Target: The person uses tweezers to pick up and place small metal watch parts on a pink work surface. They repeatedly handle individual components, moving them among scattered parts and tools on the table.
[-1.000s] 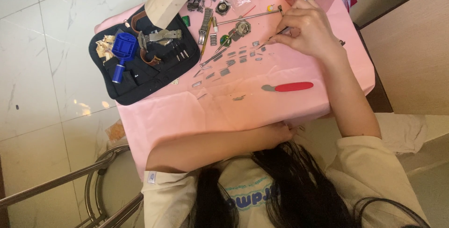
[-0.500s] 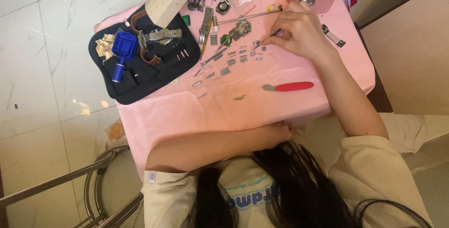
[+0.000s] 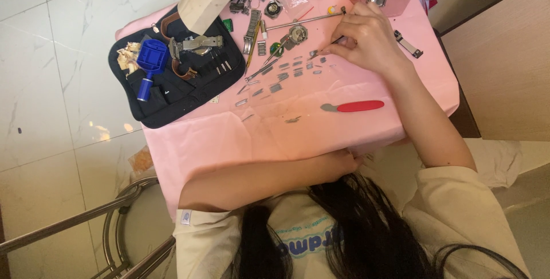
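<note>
**Thin pick at the loose links on the pink counter**

On the counter (image 3: 366,136), with the black pouch (image 3: 172,93) off to its left, your right hand (image 3: 366,41) is closed around a thin pick (image 3: 326,47), whose tip sits at the upper end of the rows of small metal links (image 3: 286,73), just beside the watch case (image 3: 297,32). Your left hand (image 3: 335,164) lies at the near counter edge, well apart from the work and partly under your hair, so I cannot tell whether it is open or closed. The links look light enough to skid, so I would keep your right wrist planted on the cloth, move only the fingertips, touch one link at a time, and bring your left hand up to steady it. The red knife (image 3: 358,106) lies unused near your forearm; mind your sleeve there.
</note>
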